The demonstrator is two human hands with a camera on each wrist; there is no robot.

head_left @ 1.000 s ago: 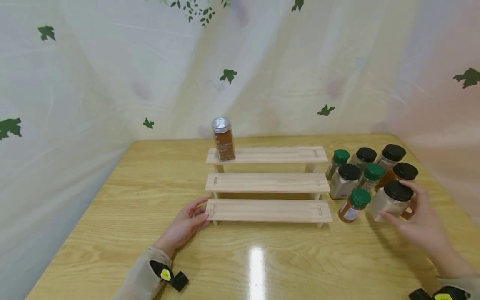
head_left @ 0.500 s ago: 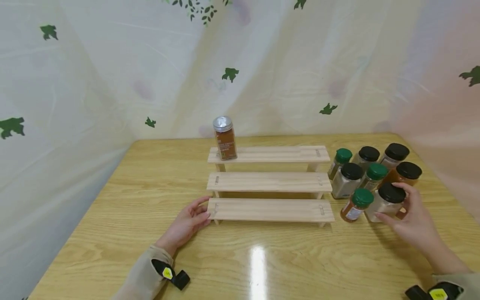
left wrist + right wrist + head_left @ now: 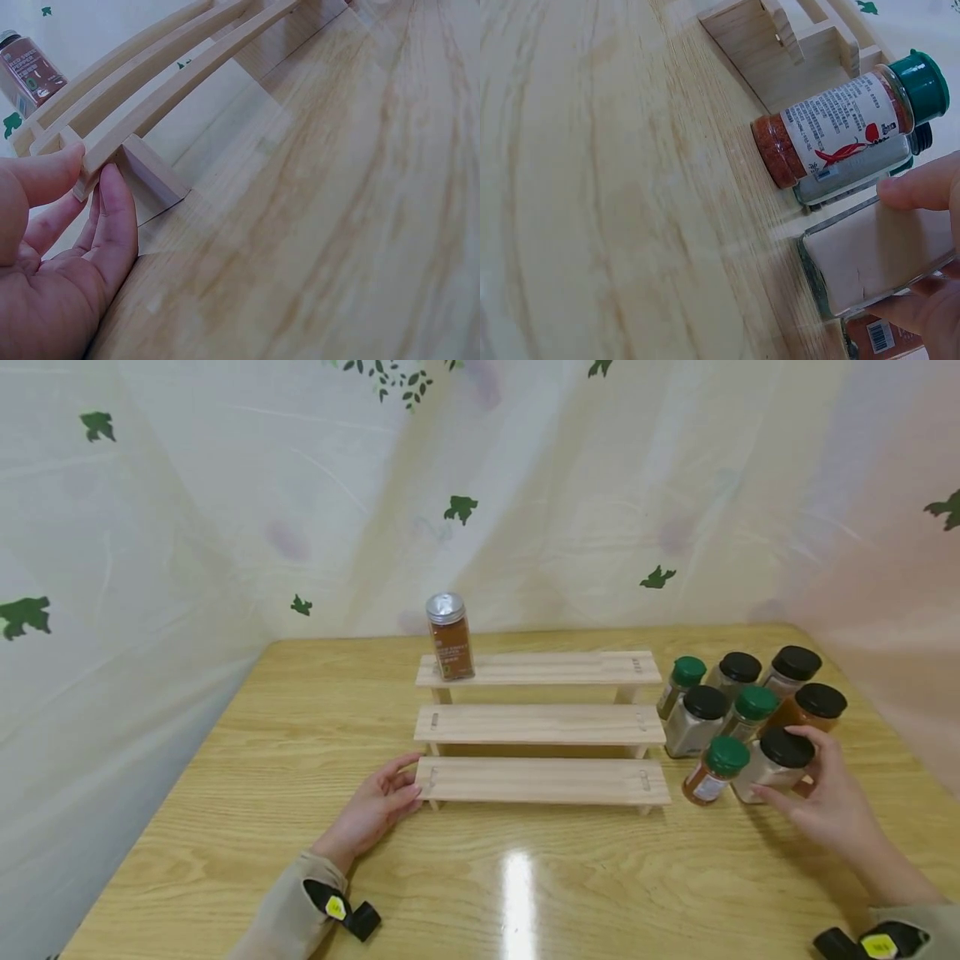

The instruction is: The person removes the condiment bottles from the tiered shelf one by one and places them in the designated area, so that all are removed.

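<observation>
A three-tier wooden spice rack (image 3: 540, 724) stands mid-table. My left hand (image 3: 375, 810) pinches the left end of its lowest board, thumb on one side and fingertips beneath in the left wrist view. On the top tier's left end stands a silver-capped spice jar (image 3: 452, 647) with reddish-brown contents. To the rack's right, my right hand (image 3: 832, 802) grips a black-lidded glass jar (image 3: 877, 255) of pale powder between thumb and fingers. Just left of that jar is a green-lidded jar (image 3: 712, 772) of red flakes, upright on the table.
Several more jars crowd behind the held one, including a black-lidded pale jar (image 3: 693, 722), a green-lidded jar (image 3: 750, 714) and a black-lidded orange-brown jar (image 3: 821, 703). A pale leaf-patterned cloth (image 3: 555, 527) hangs along the table's back edge.
With the pale-powder jar in it, my right hand has shifted slightly left, closer to the red-flake jar, then stayed nearly still. My left hand keeps its place on the rack.
</observation>
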